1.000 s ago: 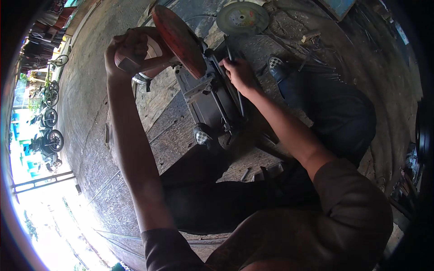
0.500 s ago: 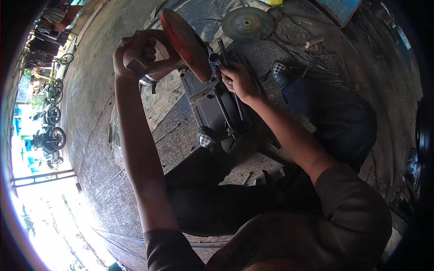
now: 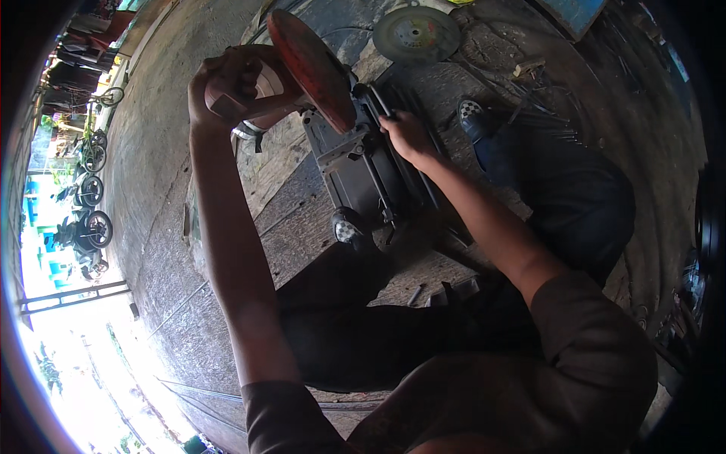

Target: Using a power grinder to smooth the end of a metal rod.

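Observation:
My left hand (image 3: 240, 82) is wrapped round the handle of a cut-off saw at the upper left, its arm stretched out. Beside that hand the saw's red disc-shaped guard (image 3: 308, 66) stands tilted above the flat grey metal base (image 3: 349, 181). To the right of the guard, my right hand (image 3: 407, 136) is closed on a dark metal rod (image 3: 383, 104) close to the saw's clamp. The rod slants over the base's far right side. My fingers hide part of it, and the guard covers the saw's cutting disc.
A round metal disc (image 3: 417, 35) lies on the floor beyond the saw. Thin metal rods (image 3: 541, 130) are scattered by my right shoe (image 3: 470, 115). My left shoe (image 3: 349, 230) is against the base. Motorcycles (image 3: 94, 229) stand far left, and a blue panel (image 3: 572, 15) is at the top right.
My right hand has shifted a little to the right with the rod, whose far end now sits lower. My left hand and the saw guard have barely moved.

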`<action>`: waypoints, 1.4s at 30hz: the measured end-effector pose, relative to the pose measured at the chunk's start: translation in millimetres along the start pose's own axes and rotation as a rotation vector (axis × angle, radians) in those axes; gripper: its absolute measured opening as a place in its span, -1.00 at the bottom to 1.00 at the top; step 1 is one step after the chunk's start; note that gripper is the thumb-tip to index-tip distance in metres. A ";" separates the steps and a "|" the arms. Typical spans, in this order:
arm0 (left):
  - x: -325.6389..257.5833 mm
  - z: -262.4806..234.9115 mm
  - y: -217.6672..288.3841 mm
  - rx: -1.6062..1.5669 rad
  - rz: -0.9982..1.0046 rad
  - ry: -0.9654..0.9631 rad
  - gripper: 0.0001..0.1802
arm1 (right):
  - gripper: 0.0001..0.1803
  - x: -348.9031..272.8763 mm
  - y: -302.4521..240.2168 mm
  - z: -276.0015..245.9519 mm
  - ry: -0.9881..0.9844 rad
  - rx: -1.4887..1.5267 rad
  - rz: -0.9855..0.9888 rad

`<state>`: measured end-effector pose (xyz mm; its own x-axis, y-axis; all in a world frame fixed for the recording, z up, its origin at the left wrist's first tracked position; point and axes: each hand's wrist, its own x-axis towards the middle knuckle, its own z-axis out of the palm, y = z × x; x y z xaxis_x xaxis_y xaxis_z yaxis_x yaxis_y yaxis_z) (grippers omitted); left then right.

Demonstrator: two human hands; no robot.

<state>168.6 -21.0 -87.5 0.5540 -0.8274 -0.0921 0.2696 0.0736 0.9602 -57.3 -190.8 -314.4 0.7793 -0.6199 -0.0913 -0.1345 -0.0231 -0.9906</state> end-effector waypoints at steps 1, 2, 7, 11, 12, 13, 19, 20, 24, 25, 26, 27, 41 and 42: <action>-1.3 -4.4 0.5 0.001 0.015 -0.023 -0.49 | -0.55 -1.5 2.8 1.7 0.010 -0.148 -0.023; 0.1 -6.8 0.2 0.000 0.030 -0.051 -0.47 | -0.55 -1.2 7.9 1.3 0.010 -0.147 -0.021; 3.1 -10.8 -3.2 -0.092 -0.010 -0.041 -0.43 | -0.42 -4.8 24.4 2.0 -0.032 -0.277 -0.074; 1.4 -8.2 -7.4 -0.032 0.093 0.013 -0.43 | -0.45 -5.7 21.4 5.8 -0.114 -0.289 -0.068; 1.7 -5.5 -8.6 -0.033 0.091 0.011 -0.43 | -0.49 -6.7 21.4 7.8 -0.094 -0.341 -0.079; 2.0 -2.7 -9.6 -0.099 0.083 0.006 -0.55 | -0.52 -7.9 21.6 9.3 -0.073 -0.393 -0.089; 6.9 -24.0 -7.4 0.056 0.093 -0.108 -0.38 | -0.71 -31.3 -3.8 18.9 -0.038 -0.538 -0.200; 8.3 -22.3 -8.3 0.042 0.093 -0.127 -0.37 | -0.71 -34.0 -3.4 20.0 -0.036 -0.539 -0.198; 6.5 -9.5 -8.3 0.020 0.072 -0.082 -0.35 | -0.74 -38.1 -1.4 19.2 0.050 -0.629 -0.338; 2.8 -4.5 -11.1 -0.032 0.075 -0.087 -0.39 | -0.74 -37.5 -0.6 18.1 0.053 -0.640 -0.373; -2.4 -0.2 -10.9 -0.082 0.080 -0.089 -0.41 | -0.74 -36.8 -0.2 19.5 0.052 -0.638 -0.374; -1.7 -2.7 -8.7 -0.080 0.080 -0.087 -0.41 | -0.73 -34.2 0.8 21.2 -0.008 -0.667 -0.322; 1.0 3.5 -5.3 -0.083 0.027 -0.027 -0.30 | -0.49 -31.2 18.0 15.3 0.115 -0.704 -0.542; 0.2 2.9 -5.7 -0.082 0.027 -0.026 -0.30 | -0.48 -31.0 17.8 12.3 0.075 -0.727 -0.548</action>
<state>164.9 -23.2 -92.3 0.5417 -0.8385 -0.0589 0.3193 0.1404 0.9372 -76.3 -162.4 -330.4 0.8092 -0.4255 0.4051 -0.1299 -0.8021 -0.5829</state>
